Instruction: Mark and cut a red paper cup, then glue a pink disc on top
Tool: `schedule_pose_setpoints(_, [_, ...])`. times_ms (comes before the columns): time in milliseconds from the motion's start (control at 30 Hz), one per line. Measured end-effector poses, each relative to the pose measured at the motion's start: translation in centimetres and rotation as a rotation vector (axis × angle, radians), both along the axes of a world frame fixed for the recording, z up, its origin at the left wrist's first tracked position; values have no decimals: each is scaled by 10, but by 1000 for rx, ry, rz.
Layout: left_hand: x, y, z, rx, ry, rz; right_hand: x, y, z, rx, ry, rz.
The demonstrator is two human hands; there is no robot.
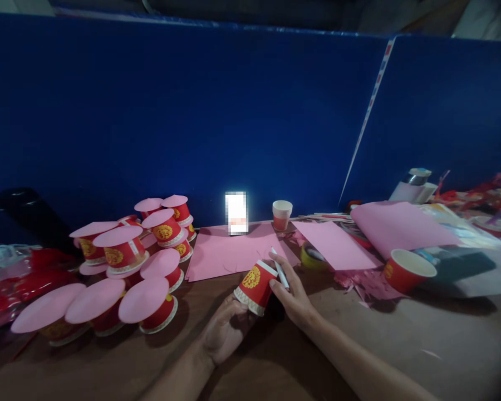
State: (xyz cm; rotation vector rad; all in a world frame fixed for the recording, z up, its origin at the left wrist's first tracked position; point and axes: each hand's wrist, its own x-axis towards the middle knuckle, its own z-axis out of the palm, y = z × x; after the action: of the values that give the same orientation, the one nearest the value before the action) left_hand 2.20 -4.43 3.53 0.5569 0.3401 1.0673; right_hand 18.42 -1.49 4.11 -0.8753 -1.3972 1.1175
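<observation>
My left hand (229, 328) grips the rim end of a red paper cup (256, 284) with a gold emblem, tilted with its narrow white base up. In my right hand (292, 295) is a slim white stick-like thing (280, 270), perhaps a pen, pinched between thumb and fingers. The right thumb is close to the cup's side; whether it touches I cannot tell. Under and behind the cup lies a stack of pink paper (229, 250). To the left stand several upturned red cups, some stacked, topped with pink paper discs (144, 299).
A glowing blurred screen (236, 213) stands behind the paper, beside a pale cup (282, 214). On the right are a red cup (409, 271), a tape roll (312, 257), pink sheets (338, 245) and scraps. Red plastic bags (33, 278) lie far left. A blue partition (192, 111) rises behind.
</observation>
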Motion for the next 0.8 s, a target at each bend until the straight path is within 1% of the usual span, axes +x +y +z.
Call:
schedule_pose_setpoints(100, [0,0,0,5,14,1,0,0,-1,17,-24,-14])
schedule_pose_setpoints(267, [-1,0,-3,14,17,10,0,0,-7,43,-2,-15])
schedule_pose_setpoints(400, [-1,1,-3,-18,36,36,-1,1,-8,83,-16,-85])
schedule_pose_setpoints(467, [0,2,-1,-56,39,78,-3,2,-8,90,-6,-127])
schedule_pose_setpoints(667, [0,6,7,-210,70,299,-5,4,-10,70,-6,-235])
schedule_pose_setpoints(733, [-1,7,8,-232,54,337,-4,4,-10,77,-41,-263])
schedule_pose_setpoints(800, [-1,7,9,-233,37,347,-4,4,-10,68,-72,-276])
